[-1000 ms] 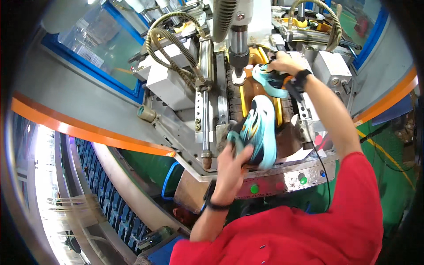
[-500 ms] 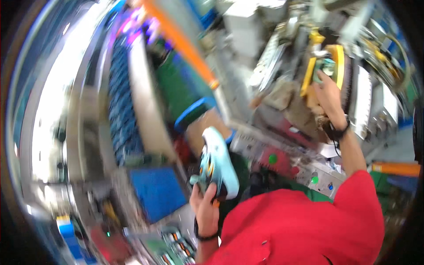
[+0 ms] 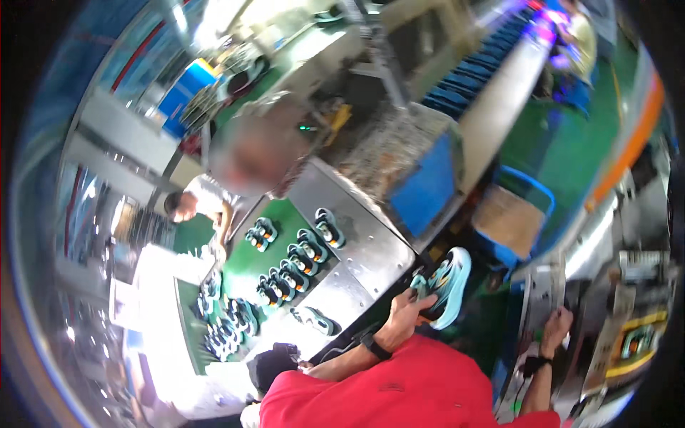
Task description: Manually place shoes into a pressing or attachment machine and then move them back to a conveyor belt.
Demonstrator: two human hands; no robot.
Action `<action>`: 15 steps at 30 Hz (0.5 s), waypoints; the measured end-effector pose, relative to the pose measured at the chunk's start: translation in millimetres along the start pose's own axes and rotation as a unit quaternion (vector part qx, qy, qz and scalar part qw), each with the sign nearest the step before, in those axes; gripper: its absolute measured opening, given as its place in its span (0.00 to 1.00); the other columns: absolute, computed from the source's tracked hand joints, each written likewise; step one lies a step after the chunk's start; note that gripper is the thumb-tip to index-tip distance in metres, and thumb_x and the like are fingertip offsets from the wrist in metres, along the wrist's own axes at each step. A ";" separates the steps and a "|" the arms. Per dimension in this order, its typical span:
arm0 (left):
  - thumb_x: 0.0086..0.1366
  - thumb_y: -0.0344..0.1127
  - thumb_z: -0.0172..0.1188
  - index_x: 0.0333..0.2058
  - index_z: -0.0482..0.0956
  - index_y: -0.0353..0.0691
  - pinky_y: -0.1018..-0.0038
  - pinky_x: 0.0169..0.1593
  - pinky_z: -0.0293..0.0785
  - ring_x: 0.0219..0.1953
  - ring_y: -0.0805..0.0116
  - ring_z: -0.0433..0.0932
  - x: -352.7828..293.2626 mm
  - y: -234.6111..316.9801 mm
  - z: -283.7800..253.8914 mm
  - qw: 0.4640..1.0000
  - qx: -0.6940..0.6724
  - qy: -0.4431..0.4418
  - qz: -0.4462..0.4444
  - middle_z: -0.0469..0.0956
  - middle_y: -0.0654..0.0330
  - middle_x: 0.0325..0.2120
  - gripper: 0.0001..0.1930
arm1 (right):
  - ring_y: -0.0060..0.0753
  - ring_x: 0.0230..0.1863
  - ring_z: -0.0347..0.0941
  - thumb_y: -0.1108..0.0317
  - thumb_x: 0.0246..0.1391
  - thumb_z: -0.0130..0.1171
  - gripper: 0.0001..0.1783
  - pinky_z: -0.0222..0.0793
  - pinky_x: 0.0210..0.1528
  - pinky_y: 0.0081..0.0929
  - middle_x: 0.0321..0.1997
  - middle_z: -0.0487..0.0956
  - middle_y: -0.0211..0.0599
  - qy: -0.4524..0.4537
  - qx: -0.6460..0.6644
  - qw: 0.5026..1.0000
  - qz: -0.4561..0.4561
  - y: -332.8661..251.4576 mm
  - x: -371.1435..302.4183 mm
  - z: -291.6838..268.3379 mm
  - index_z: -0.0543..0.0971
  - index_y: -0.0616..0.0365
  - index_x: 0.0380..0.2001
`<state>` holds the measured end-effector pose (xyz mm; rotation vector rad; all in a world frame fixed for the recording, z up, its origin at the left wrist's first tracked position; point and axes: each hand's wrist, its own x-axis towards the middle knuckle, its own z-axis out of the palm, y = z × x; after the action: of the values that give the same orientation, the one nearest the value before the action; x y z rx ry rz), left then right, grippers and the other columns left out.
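Observation:
My left hand (image 3: 410, 314) is closed around a light-blue and white sneaker (image 3: 455, 285), tilted with its pale sole toward the right. Dark and orange details show on its upper, and the fingers cover part of it. Over by the machine on the right, my right hand (image 3: 558, 329) has its fingers curled in; whether anything is inside them is hidden. To the right of that hand, a yellow-sided holder (image 3: 646, 318) on the machine has a small teal and dark piece (image 3: 635, 344) between its sides.
Several similar sneakers (image 3: 289, 274) stand in rows on a green-topped metal table (image 3: 364, 274) at left, where another person (image 3: 207, 203) works. A conveyor (image 3: 503, 100) runs toward the back. A blue-framed stool (image 3: 510, 221) stands on the green floor beyond my sneaker.
My view has swung left, bringing the table of sneakers into sight. My right hand has come away from the yellow-sided holder. The left hand keeps hold of the sneaker.

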<state>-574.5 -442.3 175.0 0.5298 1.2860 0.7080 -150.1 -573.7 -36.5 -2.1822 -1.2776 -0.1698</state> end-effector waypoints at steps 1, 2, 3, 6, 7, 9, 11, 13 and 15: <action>0.61 0.25 0.62 0.47 0.70 0.28 0.70 0.38 0.81 0.36 0.63 0.81 -5.7 7.5 -15.0 0.996 -0.078 0.018 0.027 0.78 0.52 0.38 0.17 | 0.53 0.38 0.71 0.78 0.52 0.53 0.10 0.67 0.43 0.40 0.37 0.74 0.47 0.027 0.028 0.999 0.010 -27.0 27.0 -7.4 0.76 0.63 0.39; 0.61 0.24 0.61 0.48 0.70 0.27 0.68 0.41 0.82 0.37 0.61 0.82 -9.6 11.4 -38.7 0.989 -0.131 0.042 0.046 0.79 0.51 0.39 0.17 | 0.51 0.37 0.71 0.79 0.51 0.54 0.10 0.68 0.41 0.38 0.36 0.74 0.46 0.050 0.059 0.997 0.020 -66.1 56.0 -26.0 0.76 0.63 0.39; 0.61 0.23 0.61 0.48 0.71 0.27 0.68 0.42 0.82 0.38 0.60 0.82 -11.6 18.8 -58.5 0.983 -0.160 0.067 0.061 0.79 0.51 0.39 0.17 | 0.46 0.37 0.71 0.79 0.51 0.54 0.10 0.67 0.39 0.34 0.35 0.74 0.43 0.029 0.047 0.998 -0.029 -93.4 94.2 -42.2 0.76 0.63 0.39; 0.60 0.21 0.61 0.49 0.72 0.27 0.65 0.46 0.81 0.39 0.58 0.82 5.0 34.5 -128.0 0.961 -0.207 0.131 0.130 0.79 0.51 0.40 0.17 | 0.33 0.35 0.71 0.76 0.57 0.56 0.08 0.67 0.37 0.29 0.37 0.75 0.39 0.059 0.151 0.984 -0.078 -198.0 213.3 -62.5 0.76 0.63 0.40; 0.56 0.21 0.65 0.48 0.73 0.25 0.69 0.40 0.80 0.36 0.63 0.82 21.1 37.5 -156.3 0.946 -0.243 0.156 0.144 0.81 0.54 0.37 0.20 | 0.32 0.34 0.71 0.74 0.59 0.56 0.08 0.67 0.35 0.28 0.36 0.76 0.38 0.078 0.257 0.942 -0.201 -247.6 250.5 -69.2 0.76 0.62 0.41; 0.58 0.23 0.63 0.48 0.74 0.28 0.68 0.39 0.81 0.35 0.61 0.82 42.5 50.4 -215.9 0.934 -0.222 0.209 0.188 0.81 0.53 0.36 0.18 | 0.28 0.29 0.68 0.78 0.55 0.57 0.10 0.66 0.34 0.26 0.32 0.73 0.35 0.042 0.191 0.927 -0.321 -387.6 310.9 -90.8 0.76 0.61 0.42; 0.59 0.24 0.61 0.45 0.75 0.29 0.67 0.38 0.82 0.34 0.59 0.83 65.8 69.8 -286.1 0.926 -0.188 0.255 0.205 0.81 0.52 0.35 0.15 | 0.30 0.33 0.71 0.80 0.51 0.59 0.16 0.66 0.36 0.25 0.34 0.75 0.37 0.012 0.166 0.890 -0.425 -526.5 358.3 -83.6 0.76 0.62 0.45; 0.58 0.28 0.63 0.42 0.76 0.31 0.70 0.32 0.80 0.31 0.61 0.82 98.6 84.3 -350.0 0.903 -0.203 0.304 0.227 0.81 0.53 0.32 0.13 | 0.41 0.50 0.73 0.82 0.47 0.59 0.24 0.67 0.52 0.31 0.47 0.77 0.42 0.022 0.162 0.811 -0.561 -670.6 377.5 -79.6 0.75 0.59 0.51; 0.56 0.30 0.63 0.40 0.77 0.31 0.72 0.25 0.76 0.26 0.63 0.81 130.8 124.8 -396.2 0.885 -0.220 0.345 0.224 0.81 0.55 0.29 0.14 | 0.46 0.60 0.69 0.81 0.47 0.59 0.29 0.63 0.61 0.35 0.56 0.74 0.43 0.036 0.104 0.737 -0.666 -779.6 396.7 -66.8 0.73 0.56 0.56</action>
<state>-967.2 -273.7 91.0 0.1886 1.5977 1.6390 -574.1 -32.8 508.6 -0.6755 -2.4076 -0.6061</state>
